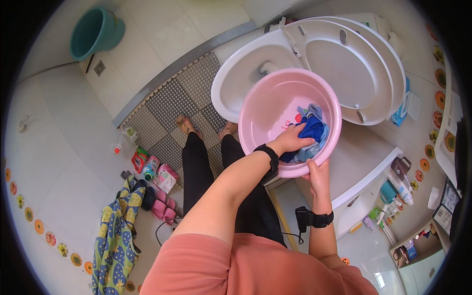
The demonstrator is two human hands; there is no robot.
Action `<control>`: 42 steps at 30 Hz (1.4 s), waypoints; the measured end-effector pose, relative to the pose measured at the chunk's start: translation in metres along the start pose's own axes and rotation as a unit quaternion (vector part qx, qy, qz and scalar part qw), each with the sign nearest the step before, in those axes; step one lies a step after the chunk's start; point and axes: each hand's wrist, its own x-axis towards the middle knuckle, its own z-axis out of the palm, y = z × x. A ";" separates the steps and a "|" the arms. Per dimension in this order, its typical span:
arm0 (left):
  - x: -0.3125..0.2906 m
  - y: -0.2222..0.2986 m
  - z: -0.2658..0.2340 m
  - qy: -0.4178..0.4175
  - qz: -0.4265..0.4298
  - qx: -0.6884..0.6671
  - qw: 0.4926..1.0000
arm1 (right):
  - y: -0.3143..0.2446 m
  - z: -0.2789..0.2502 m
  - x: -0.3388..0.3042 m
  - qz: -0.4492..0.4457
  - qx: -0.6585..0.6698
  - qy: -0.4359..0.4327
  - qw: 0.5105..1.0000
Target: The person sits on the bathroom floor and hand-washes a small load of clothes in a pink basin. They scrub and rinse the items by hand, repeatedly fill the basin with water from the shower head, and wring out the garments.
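Note:
A pink plastic basin (265,105) is held in front of me, slightly tilted, with a bundle of wet-looking blue clothes (314,129) against its right inner side. My left hand (294,139) reaches into the basin, its fingers curled over the dark blue cloth. Red printed marks show on the basin's bottom beside the bundle. At the near right rim, my right hand (318,173) grips the basin from outside, fingers partly hidden beneath it. Both wrists wear black bands; the right one carries a small black box.
A white toilet (222,81) with raised seat and lid (344,64) lies beyond the basin. Bottles (151,167) and pink slippers (163,206) stand left of my legs, near a patterned apron-like garment (115,236). A teal bucket (97,33) is far left. A white-edged counter (366,177) is at right.

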 end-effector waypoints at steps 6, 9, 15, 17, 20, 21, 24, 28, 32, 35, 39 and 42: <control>0.000 0.008 -0.006 0.025 0.040 -0.003 0.999 | -0.008 0.010 -0.002 -0.024 -0.007 0.024 0.999; -0.001 0.014 -0.010 0.029 0.048 -0.010 0.998 | -0.010 0.010 -0.001 -0.028 -0.009 0.014 0.999; -0.007 0.021 -0.011 0.050 0.071 -0.051 0.995 | -0.006 0.009 0.000 -0.100 -0.090 0.025 0.991; -0.008 0.021 -0.009 0.068 0.076 -0.071 0.992 | -0.006 0.009 -0.003 -0.139 -0.142 0.041 0.979; -0.007 0.021 -0.006 0.084 0.115 -0.091 0.986 | -0.009 0.011 -0.011 -0.189 -0.206 0.058 0.958; -0.007 0.022 -0.005 0.089 0.125 -0.099 0.983 | -0.012 0.012 -0.014 -0.191 -0.234 0.060 0.951; -0.005 0.024 -0.004 0.095 0.148 -0.129 0.976 | -0.021 0.015 -0.024 -0.196 -0.305 0.073 0.929; -0.004 0.027 -0.002 0.090 0.166 -0.182 0.965 | -0.029 0.022 -0.033 -0.246 -0.350 0.100 0.898; 0.001 0.028 0.002 0.100 0.169 -0.208 0.958 | -0.028 0.024 -0.036 -0.274 -0.365 0.113 0.882; 0.004 0.027 0.005 0.084 0.179 -0.234 0.952 | -0.024 0.024 -0.036 -0.296 -0.368 0.114 0.874; 0.004 0.025 0.005 0.101 0.185 -0.227 0.951 | -0.022 0.026 -0.035 -0.307 -0.389 0.129 0.859; 0.003 0.024 0.004 0.129 0.205 -0.220 0.945 | -0.022 0.029 -0.037 -0.307 -0.388 0.126 0.860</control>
